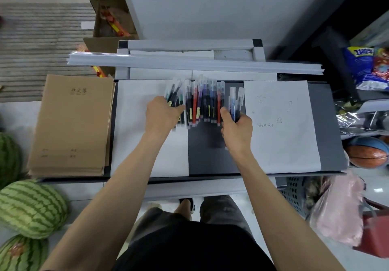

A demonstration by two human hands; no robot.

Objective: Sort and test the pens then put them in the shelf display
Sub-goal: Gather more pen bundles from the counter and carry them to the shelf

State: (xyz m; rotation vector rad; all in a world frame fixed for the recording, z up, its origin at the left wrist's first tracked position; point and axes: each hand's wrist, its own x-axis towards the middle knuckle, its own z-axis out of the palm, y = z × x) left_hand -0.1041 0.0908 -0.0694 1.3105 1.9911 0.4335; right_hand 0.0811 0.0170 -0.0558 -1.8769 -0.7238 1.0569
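Three striped green watermelons (31, 207) sit on the pale floor at 8 o'clock. On the dark grey tabletop (208, 155), one stack of brown kraft-paper notebooks (71, 123) lies at 9 o'clock, just beside a blank white paper sheet (134, 106). The left hand (161, 115) rests knuckles-up on the left end of a row of clear-barrelled pens (202, 102). These have red, blue, black and green inks, are too crowded to count, and lie side by side at the tabletop's 12 o'clock. Whether the left hand's fingers close round any I cannot tell. Just beside the row, the right hand (237, 129) clamps two blue pens (235, 102), caps toward 12. A second white sheet with pen scribbles (282, 140) lies at 3 o'clock. Beyond the tabletop at 3 o'clock sits one orange and blue basketball (367, 155). At 5 o'clock stands a dark slatted plastic basket (294, 192), contents unclear, beside a pink plastic bag (336, 207).
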